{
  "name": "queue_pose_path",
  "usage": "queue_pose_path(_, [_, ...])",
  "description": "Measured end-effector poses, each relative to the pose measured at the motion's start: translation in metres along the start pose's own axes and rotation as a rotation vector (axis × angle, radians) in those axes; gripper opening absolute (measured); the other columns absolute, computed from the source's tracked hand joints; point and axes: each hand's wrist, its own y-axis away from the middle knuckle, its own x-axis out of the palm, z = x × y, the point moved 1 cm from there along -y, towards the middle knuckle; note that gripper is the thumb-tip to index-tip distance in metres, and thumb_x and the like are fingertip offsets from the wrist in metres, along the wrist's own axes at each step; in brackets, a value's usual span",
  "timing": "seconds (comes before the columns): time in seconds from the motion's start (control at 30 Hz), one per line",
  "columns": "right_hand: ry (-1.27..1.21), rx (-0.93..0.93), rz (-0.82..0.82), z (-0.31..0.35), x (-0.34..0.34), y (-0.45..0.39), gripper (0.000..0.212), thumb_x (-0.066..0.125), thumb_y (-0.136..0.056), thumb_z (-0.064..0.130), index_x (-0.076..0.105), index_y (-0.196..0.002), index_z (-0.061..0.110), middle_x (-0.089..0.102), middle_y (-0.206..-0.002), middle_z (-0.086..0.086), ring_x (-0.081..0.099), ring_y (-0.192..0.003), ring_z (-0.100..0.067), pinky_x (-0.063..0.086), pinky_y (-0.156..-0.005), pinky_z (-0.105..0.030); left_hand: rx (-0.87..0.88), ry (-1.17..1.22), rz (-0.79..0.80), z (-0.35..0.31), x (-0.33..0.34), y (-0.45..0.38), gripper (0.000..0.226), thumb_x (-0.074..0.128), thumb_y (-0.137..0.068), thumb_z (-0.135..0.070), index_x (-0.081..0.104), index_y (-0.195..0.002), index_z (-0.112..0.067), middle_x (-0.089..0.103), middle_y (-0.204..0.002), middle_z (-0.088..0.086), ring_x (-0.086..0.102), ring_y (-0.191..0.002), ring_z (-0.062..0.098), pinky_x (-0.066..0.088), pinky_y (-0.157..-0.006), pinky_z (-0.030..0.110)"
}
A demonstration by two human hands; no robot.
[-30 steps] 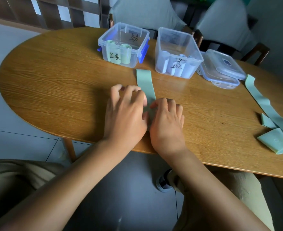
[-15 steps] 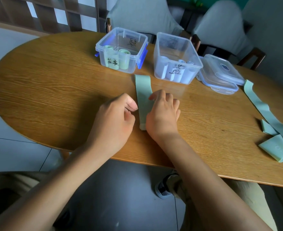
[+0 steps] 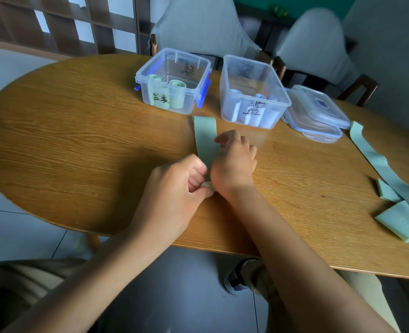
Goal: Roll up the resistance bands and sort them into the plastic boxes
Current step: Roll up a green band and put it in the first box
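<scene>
Since a moment ago my left hand (image 3: 174, 186) has curled and now pinches the near end of the flat matte green band (image 3: 205, 140). My right hand (image 3: 234, 164), fingers bent, rests on the band's right edge. Bare wood table (image 3: 78, 152) lies open at nine o'clock; two clear boxes (image 3: 174, 80) stand at twelve; loose bands (image 3: 391, 188) at three.
</scene>
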Motion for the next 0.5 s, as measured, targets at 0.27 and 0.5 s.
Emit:
queue_pose_path(0.27, [-0.524,-0.026,0.054,-0.031,-0.035,0.052,0.024,0.048,-0.098,-0.003,0.063,-0.104,0.015,0.067,-0.096,0.012,0.062,-0.091,-0.001,0.047,-0.084,-0.017,0.125,-0.120,0.019,0.002,0.001,0.001,0.021,0.086,-0.073,-0.010,0.078,-0.088,-0.021,0.064,-0.080,-0.013,0.062,-0.072,0.004,0.049,-0.066,0.020])
queue_pose_path(0.5, [-0.647,-0.003,0.120,-0.039,-0.058,0.113,0.031,0.051,-0.100,-0.001,0.064,-0.116,0.021,0.071,-0.111,0.015,0.063,-0.109,0.006,0.045,-0.095,-0.011,0.136,-0.126,0.013,0.003,0.001,0.007,0.025,0.082,-0.078,0.000,0.078,-0.091,-0.020,0.065,-0.089,-0.013,0.061,-0.073,-0.010,0.046,-0.066,0.005])
